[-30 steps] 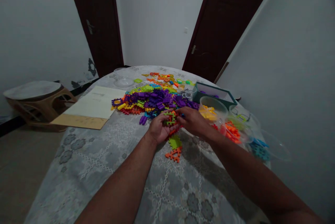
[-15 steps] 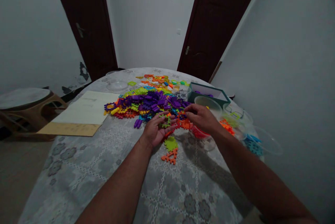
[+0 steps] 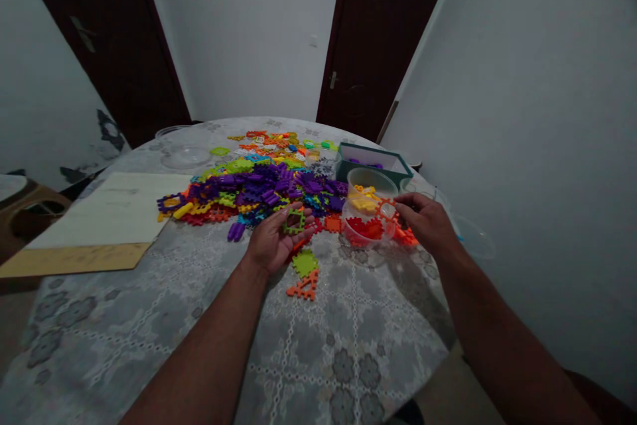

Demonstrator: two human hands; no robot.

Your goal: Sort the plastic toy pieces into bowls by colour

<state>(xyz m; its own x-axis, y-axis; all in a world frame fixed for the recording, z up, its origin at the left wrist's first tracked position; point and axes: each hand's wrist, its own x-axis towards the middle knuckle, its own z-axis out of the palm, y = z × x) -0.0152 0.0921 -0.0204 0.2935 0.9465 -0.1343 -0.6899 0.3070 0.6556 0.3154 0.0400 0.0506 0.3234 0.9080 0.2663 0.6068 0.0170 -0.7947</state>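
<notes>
The right hand (image 3: 422, 216) is pinching an orange piece (image 3: 384, 209) by its edge, holding it over the front tub (image 3: 365, 243). The left hand (image 3: 273, 241) is lying palm up, fingers spread, with a green frame (image 3: 293, 221) resting on them. The step in hand seems to be carrying single pieces from the pile (image 3: 269, 183) on the surface (image 3: 328, 339) toward the tubs; the next move is probably calling for a colour match, then a loosened pinch. The orange piece is pointing leftward from the fingertips (its outline is too small for judging a long axis); the squarish green frame is showing none.
</notes>
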